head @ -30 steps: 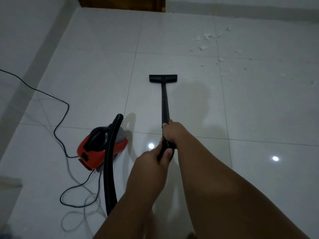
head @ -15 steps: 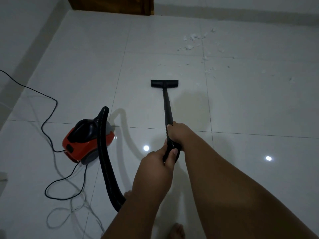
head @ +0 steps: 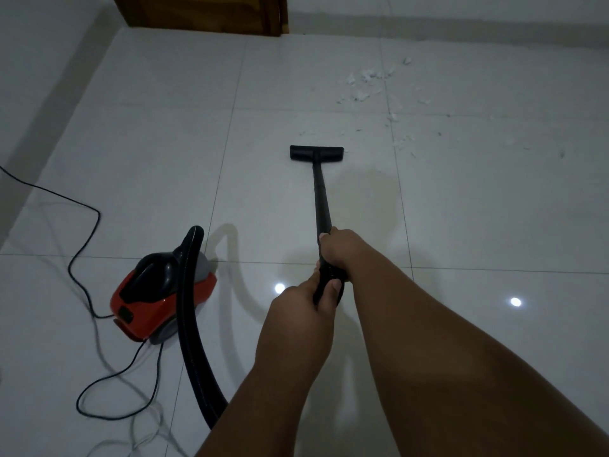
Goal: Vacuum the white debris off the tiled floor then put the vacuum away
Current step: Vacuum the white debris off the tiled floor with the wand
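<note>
— Debris (head: pixel 369 84): where does it lie?

— White scraps and flecks are scattered over the tiled floor (head: pixel 148 143) at the far right, thickest near the far wall, with thinner bits trailing toward the near side. They sit well ahead and to the right of the floor nozzle (head: pixel 316 153).

— And the vacuum (head: pixel 164 293)?

— It is a small canister, red below and black on top with a grey end, standing on the floor to the person's left. A thick black hose (head: pixel 191 328) arches up from it and curves down toward the person. A thin black cord (head: pixel 82 255) loops across the tiles behind and beside it.

— How is the wand (head: pixel 321 196) held?

— Both hands grip it. The right hand (head: pixel 339 250) is closed around the black tube further forward; the left hand (head: pixel 306 311) is wrapped around the ribbed end just behind, thumb on top. The wand runs straight ahead to the flat black nozzle, which rests on the floor.

— Any container in sight?

— Only the canister, and its inside is not visible. A brown wooden door (head: pixel 204 13) stands at the far edge.
</note>
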